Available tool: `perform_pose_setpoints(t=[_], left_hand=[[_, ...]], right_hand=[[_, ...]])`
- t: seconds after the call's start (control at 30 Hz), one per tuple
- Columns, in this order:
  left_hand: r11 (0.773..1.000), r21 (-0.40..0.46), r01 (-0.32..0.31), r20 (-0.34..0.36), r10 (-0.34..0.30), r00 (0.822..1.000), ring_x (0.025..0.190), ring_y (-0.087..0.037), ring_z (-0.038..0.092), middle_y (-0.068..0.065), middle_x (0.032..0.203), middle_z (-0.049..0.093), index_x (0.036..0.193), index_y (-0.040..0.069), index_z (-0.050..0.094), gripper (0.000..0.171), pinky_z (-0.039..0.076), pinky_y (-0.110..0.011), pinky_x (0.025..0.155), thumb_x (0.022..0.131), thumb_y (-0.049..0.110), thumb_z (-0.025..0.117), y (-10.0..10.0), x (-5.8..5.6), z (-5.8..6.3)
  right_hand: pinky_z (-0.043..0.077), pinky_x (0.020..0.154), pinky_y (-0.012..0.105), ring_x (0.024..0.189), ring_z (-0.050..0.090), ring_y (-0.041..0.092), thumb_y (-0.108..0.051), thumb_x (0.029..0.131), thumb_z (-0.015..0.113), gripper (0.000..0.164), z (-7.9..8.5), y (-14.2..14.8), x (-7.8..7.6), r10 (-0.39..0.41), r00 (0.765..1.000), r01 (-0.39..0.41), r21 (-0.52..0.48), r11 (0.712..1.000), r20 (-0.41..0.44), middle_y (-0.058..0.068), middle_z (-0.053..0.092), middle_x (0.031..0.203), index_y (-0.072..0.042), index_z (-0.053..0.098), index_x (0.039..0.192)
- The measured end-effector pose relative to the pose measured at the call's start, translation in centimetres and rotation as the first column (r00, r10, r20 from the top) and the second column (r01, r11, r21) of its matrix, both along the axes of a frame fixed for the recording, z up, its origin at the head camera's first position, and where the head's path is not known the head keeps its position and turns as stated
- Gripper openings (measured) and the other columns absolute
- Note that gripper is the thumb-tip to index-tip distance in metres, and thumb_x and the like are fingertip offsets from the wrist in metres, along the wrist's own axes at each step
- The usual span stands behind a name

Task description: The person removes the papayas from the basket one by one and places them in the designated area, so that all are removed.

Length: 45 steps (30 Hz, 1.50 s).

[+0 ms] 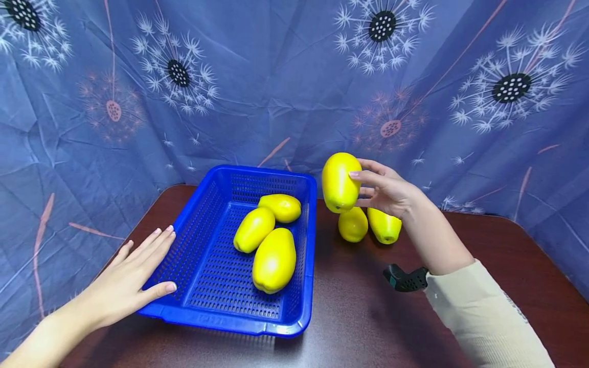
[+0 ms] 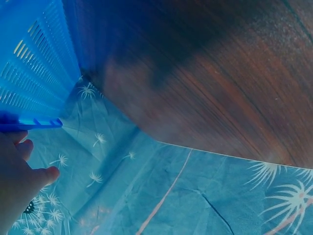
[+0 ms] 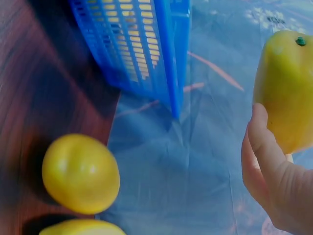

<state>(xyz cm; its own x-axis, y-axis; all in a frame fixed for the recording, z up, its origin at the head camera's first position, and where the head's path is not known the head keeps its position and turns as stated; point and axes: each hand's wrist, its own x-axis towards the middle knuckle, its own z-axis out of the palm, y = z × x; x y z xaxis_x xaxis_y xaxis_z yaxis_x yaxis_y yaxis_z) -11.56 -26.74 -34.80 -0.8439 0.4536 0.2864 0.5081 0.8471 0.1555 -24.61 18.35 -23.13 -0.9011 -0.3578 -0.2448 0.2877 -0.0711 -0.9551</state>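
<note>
My right hand [image 1: 385, 188] holds a yellow papaya [image 1: 341, 180] up in the air, right of the blue basket [image 1: 309, 266]. In the right wrist view the thumb presses its side, and a small green stem spot shows on the papaya [image 3: 286, 93]. My left hand [image 1: 120, 283] lies with straight fingers over the basket's left rim, its thumb pointing inward. Inside the basket lie three papayas: a large one [image 1: 274, 260] in front, a smaller one [image 1: 254, 230] behind it, and another [image 1: 280, 208] at the back.
On the brown table [image 1: 349, 317], right of the basket, lie a rounded papaya [image 1: 353, 225] and a greenish-yellow papaya [image 1: 385, 227], below the raised hand. A blue flowered cloth [image 1: 276, 92] hangs behind the table. A black strap device [image 1: 405, 278] sits at the right wrist.
</note>
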Motion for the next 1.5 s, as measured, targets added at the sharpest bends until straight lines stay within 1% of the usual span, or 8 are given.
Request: perform_pose_setpoints(t=[0.13, 0.27, 0.37, 0.5, 0.6, 0.77, 1.17, 1.5], left_hand=[[1.000, 0.001, 0.003, -0.007, -0.003, 1.000, 0.141, -0.009, -0.004, -0.006, 0.155, 0.015, 0.150, 0.011, 0.014, 0.086, -0.008, -0.047, 0.110, 0.086, 0.037, 0.064, -0.1, 0.0, -0.1], [1.000, 0.003, 0.003, 0.001, -0.003, 1.000, 0.141, -0.010, -0.004, -0.006, 0.155, 0.015, 0.151, 0.011, 0.014, 0.086, -0.008, -0.048, 0.110, 0.086, 0.038, 0.064, 0.0, -0.1, -0.2], [1.000, 0.004, 0.004, 0.004, -0.004, 1.000, 0.142, -0.010, -0.003, -0.006, 0.155, 0.015, 0.151, 0.012, 0.014, 0.086, -0.008, -0.047, 0.110, 0.086, 0.039, 0.063, 0.0, -0.1, -0.2], [1.000, 0.004, 0.003, 0.000, -0.003, 1.000, 0.142, -0.011, -0.002, -0.006, 0.155, 0.016, 0.151, 0.012, 0.014, 0.086, -0.008, -0.047, 0.110, 0.086, 0.039, 0.063, 0.0, -0.1, -0.1], [1.000, 0.004, 0.001, 0.008, -0.001, 1.000, 0.142, -0.011, -0.003, -0.006, 0.155, 0.015, 0.151, 0.011, 0.014, 0.085, -0.008, -0.048, 0.110, 0.086, 0.039, 0.063, 0.0, -0.1, -0.1], [1.000, 0.006, -0.003, 0.019, 0.003, 1.000, 0.141, -0.011, -0.004, -0.007, 0.155, 0.015, 0.151, 0.011, 0.014, 0.085, -0.009, -0.049, 0.110, 0.087, 0.038, 0.063, 0.0, -0.1, 0.0], [1.000, 0.012, 0.001, 0.002, -0.001, 1.000, 0.142, -0.012, -0.003, -0.007, 0.155, 0.015, 0.150, 0.010, 0.016, 0.085, -0.008, -0.050, 0.109, 0.086, 0.037, 0.064, 0.0, 0.0, 0.0], [1.000, 0.018, 0.000, 0.008, 0.000, 1.000, 0.141, -0.010, -0.004, -0.007, 0.155, 0.017, 0.150, 0.010, 0.016, 0.084, -0.008, -0.050, 0.109, 0.086, 0.037, 0.063, 0.0, 0.0, 0.0]], right_hand=[[0.051, 0.079, 0.037, 0.097, 0.059, 0.019, -0.015, 0.089, 0.062, 0.071, 0.4, 1.7, 0.2, -0.022, 1.000, 0.023, -0.040, 0.999, 0.010, 0.003, 0.042, 0.126, -0.019, 0.022, 0.147], [0.052, 0.079, 0.038, 0.096, 0.061, 0.020, -0.012, 0.091, 0.060, 0.061, 0.2, 3.9, 0.3, -0.043, 0.999, 0.045, -0.100, 0.994, 0.028, 0.001, 0.053, 0.118, -0.020, 0.028, 0.143], [0.053, 0.078, 0.039, 0.093, 0.063, 0.021, -0.011, 0.091, 0.058, 0.048, -0.4, 5.6, 0.3, -0.060, 0.998, 0.063, -0.127, 0.990, 0.026, 0.000, 0.061, 0.108, -0.021, 0.037, 0.134], [0.053, 0.076, 0.039, 0.089, 0.064, 0.021, -0.010, 0.092, 0.056, 0.033, -1.1, 7.5, 0.2, -0.084, 0.996, 0.085, -0.142, 0.986, 0.015, 0.000, 0.063, 0.105, -0.022, 0.050, 0.122], [0.053, 0.075, 0.040, 0.089, 0.064, 0.021, -0.009, 0.093, 0.055, 0.027, -1.4, 8.8, 0.1, -0.091, 0.996, 0.092, -0.153, 0.984, 0.014, 0.000, 0.063, 0.105, -0.024, 0.057, 0.116], [0.053, 0.074, 0.040, 0.088, 0.064, 0.021, -0.009, 0.093, 0.053, 0.025, -1.8, 10.4, 0.0, -0.098, 0.995, 0.098, -0.145, 0.985, 0.009, 0.000, 0.063, 0.104, -0.024, 0.060, 0.112], [0.054, 0.071, 0.040, 0.083, 0.066, 0.022, -0.007, 0.094, 0.051, 0.024, -3.1, 13.6, 0.2, -0.146, 0.989, 0.147, -0.155, 0.977, 0.022, 0.001, 0.064, 0.098, -0.024, 0.065, 0.105], [0.054, 0.068, 0.039, 0.078, 0.065, 0.022, -0.007, 0.093, 0.053, 0.021, -4.4, 15.7, 0.3, -0.205, 0.978, 0.207, -0.101, 0.973, 0.034, -0.001, 0.061, 0.094, -0.025, 0.063, 0.100]])
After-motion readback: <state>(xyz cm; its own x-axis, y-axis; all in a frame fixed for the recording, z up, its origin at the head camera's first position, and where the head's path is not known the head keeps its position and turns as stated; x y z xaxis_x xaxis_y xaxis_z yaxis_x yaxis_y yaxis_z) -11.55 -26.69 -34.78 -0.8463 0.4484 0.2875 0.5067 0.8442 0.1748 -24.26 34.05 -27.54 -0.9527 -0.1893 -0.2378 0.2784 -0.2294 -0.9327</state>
